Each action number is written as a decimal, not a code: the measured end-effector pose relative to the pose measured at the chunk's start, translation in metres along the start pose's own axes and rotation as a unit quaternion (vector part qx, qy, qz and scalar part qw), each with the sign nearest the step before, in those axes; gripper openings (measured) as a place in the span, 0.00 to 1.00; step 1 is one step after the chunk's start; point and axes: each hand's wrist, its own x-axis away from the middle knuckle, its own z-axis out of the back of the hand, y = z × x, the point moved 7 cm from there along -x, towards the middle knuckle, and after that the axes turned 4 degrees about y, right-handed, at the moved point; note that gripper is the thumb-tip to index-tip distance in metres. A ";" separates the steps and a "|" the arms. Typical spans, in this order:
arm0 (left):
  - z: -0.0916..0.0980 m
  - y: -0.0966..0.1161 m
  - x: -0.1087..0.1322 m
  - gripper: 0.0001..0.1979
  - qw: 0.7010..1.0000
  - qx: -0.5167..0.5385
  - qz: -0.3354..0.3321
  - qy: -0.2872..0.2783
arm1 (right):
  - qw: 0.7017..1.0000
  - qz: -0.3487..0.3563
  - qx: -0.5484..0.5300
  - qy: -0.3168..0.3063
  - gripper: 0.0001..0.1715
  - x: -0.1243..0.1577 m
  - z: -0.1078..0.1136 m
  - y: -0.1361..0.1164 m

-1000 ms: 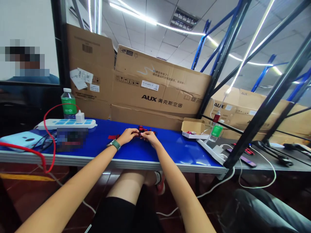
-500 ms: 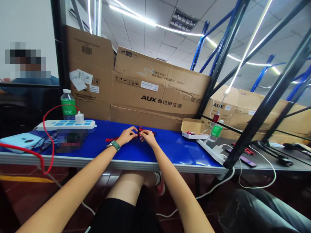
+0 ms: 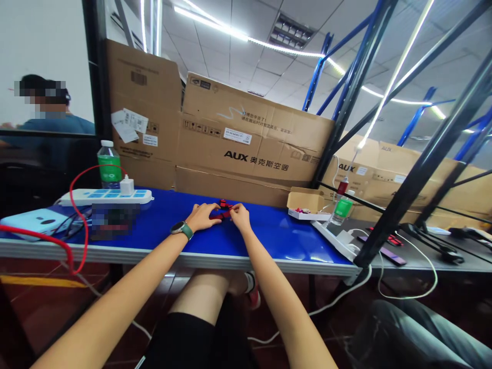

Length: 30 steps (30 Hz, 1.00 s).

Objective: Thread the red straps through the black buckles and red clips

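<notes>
My left hand (image 3: 202,217), a watch (image 3: 182,230) on its wrist, and my right hand (image 3: 240,217) meet mid-table, fingers curled inward and pressed toward each other, pinching a small red-and-black piece (image 3: 223,210) from both sides. It is too small and too covered for me to tell what it is. Just below, my forearms cross the metal front edge of the table (image 3: 172,254). On the blue tabletop (image 3: 277,238), the nearest thing to my left is a pixelated, unreadable object (image 3: 113,220). Behind it lie a white power strip (image 3: 103,197) with a charger (image 3: 126,186) and a water bottle (image 3: 108,165) beside it, while a red cable (image 3: 73,205) loops down over the table's left end near a pale blue pouch (image 3: 38,220). To my right, a long stretch of blue runs to a small open cardboard box (image 3: 305,205) — the last obstacle on that side. Just past the table's end stand a second power strip (image 3: 334,241), a green-labelled bottle (image 3: 343,209) and a black rack post (image 3: 423,169). Large AUX cartons (image 3: 246,138) wall off the back edge, and a co-worker (image 3: 46,102) sits behind glass at far left.
</notes>
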 end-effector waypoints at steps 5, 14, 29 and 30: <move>-0.004 -0.006 0.002 0.17 0.998 -0.054 0.023 -0.036 | 0.986 -0.012 0.076 0.146 0.10 -0.001 0.037 0.003; -0.011 -0.015 -0.004 0.13 0.999 0.031 0.014 -0.035 | 0.987 0.108 0.045 0.110 0.13 -0.002 0.024 -0.010; -0.002 -0.024 -0.013 0.27 0.940 0.324 0.094 0.055 | 0.975 0.116 -0.163 -0.096 0.16 0.011 -0.011 -0.036; -0.002 -0.024 -0.013 0.27 0.936 0.333 0.096 0.057 | 0.974 0.113 -0.175 -0.091 0.14 0.011 -0.010 -0.036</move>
